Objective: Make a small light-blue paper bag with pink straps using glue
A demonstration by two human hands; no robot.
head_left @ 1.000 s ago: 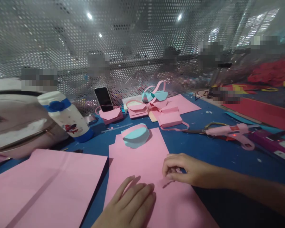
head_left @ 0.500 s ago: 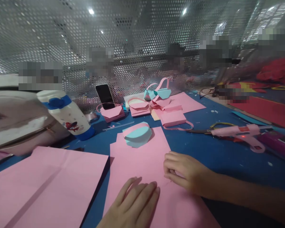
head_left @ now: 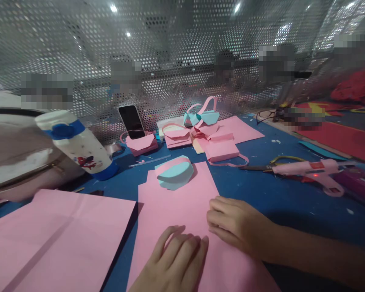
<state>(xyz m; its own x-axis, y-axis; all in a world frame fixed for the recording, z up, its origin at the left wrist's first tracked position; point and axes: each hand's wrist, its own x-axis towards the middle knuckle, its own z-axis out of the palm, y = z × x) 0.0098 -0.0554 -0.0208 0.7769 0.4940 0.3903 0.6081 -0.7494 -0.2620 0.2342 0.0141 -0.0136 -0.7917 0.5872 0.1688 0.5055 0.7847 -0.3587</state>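
A sheet of pink paper (head_left: 176, 211) lies before me, with further pink edges showing beneath its far end. My left hand (head_left: 173, 257) rests on it, palm down, fingers apart and slightly bent, holding nothing. To its right, my right hand (head_left: 237, 225) is closed, its fingers curled together against the sheet near its right edge. Whatever those fingers may hold is hidden. On the paper's far end sits a small light-blue folded paper piece (head_left: 177, 174) with a pink strip across it, apart from both hands.
Pink card (head_left: 63, 239) lies at left, by a leaning bottle (head_left: 76, 142) and a bag (head_left: 27, 154). Small pink paper bags (head_left: 141, 144) and a phone (head_left: 132, 121) stand along the mesh screen (head_left: 176, 48). A pink glue gun (head_left: 310, 169), its light red, and scissors (head_left: 257, 168) lie right.
My left hand's fingers have bent a little more and shifted slightly right. My right hand has curled more tightly, closing the gap between its fingers. The view has shifted slightly.
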